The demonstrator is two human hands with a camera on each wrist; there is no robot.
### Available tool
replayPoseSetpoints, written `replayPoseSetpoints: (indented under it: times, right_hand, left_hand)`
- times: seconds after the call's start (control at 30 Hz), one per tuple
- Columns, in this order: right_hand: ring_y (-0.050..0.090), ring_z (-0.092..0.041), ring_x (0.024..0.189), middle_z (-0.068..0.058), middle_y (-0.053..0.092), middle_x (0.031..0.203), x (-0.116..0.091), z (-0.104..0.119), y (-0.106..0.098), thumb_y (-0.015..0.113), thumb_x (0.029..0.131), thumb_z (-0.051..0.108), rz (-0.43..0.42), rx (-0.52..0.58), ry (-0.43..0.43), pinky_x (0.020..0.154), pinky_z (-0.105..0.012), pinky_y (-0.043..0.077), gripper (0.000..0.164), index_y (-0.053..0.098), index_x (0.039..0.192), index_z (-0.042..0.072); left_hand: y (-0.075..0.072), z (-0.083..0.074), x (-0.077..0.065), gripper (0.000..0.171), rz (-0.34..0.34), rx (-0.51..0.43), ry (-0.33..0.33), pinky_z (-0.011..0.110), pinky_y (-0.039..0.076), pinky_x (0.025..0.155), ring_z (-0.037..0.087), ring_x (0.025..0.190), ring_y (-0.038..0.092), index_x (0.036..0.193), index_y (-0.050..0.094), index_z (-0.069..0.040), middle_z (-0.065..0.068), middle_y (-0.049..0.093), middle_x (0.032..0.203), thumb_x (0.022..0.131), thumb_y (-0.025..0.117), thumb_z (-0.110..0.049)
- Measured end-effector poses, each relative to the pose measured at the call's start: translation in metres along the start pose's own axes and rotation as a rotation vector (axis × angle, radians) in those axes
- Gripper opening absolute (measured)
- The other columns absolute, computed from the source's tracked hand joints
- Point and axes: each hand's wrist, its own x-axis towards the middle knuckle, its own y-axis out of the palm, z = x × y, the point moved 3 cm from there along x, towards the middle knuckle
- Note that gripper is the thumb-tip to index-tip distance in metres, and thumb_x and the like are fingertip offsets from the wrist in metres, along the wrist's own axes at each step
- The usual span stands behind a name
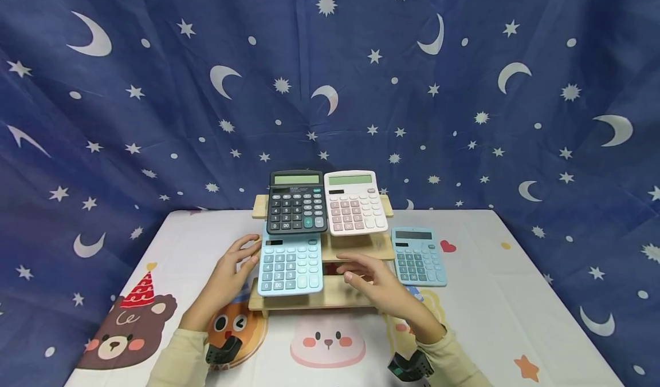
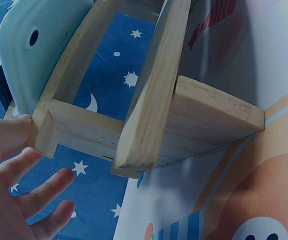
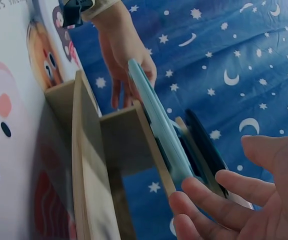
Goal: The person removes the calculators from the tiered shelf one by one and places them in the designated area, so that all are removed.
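Note:
A light blue calculator leans on the middle step of a tiered wooden stand. On the top tier above it are a black calculator and a white calculator with pink keys. My left hand is at the stand's left end beside the blue calculator; in the left wrist view its thumb lies at the wooden end and the other fingers are spread. To the right of that calculator, my right hand hovers before the stand with loosely bent fingers and nothing in them.
A second light blue calculator lies on the table right of the stand, close to my right hand. The white tablecloth carries printed cartoon animals. Behind the table hangs a dark blue curtain with moons and stars.

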Motion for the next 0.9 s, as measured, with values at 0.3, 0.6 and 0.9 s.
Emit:
replayPoseSetpoints:
  times: [0.3,0.6,0.9]
  right_hand:
    - [0.067,-0.041,0.116,-0.027,0.066,0.128,0.016,0.002,0.021,0.056,0.104,0.014,0.036,0.085,-0.009,0.088,-0.029,0.057,0.051,0.042,0.151,0.000]
    - [0.065,-0.037,0.118,-0.029,0.061,0.133,0.028,-0.003,0.034,0.053,0.104,0.010,0.051,0.141,0.000,0.089,-0.031,0.058,0.054,0.035,0.155,0.005]
    - [0.067,-0.015,0.107,-0.028,0.063,0.131,0.034,-0.010,0.043,0.047,0.105,0.005,0.068,0.185,0.011,0.081,-0.035,0.059,0.057,0.029,0.159,0.013]
  left_hand:
    - [0.001,0.000,-0.001,0.041,-0.001,-0.002,-0.003,0.067,0.041,0.107,0.046,0.147,0.036,0.142,0.053,0.005,0.019,0.042,0.157,0.105,0.053,-0.013]
    - [0.000,0.000,-0.001,0.041,-0.002,0.004,-0.004,0.067,0.043,0.106,0.046,0.147,0.036,0.142,0.053,0.005,0.019,0.042,0.157,0.105,0.053,-0.013]
    - [0.000,-0.001,-0.002,0.041,0.004,-0.010,-0.005,0.068,0.043,0.105,0.047,0.146,0.037,0.142,0.053,0.005,0.020,0.042,0.157,0.105,0.053,-0.012]
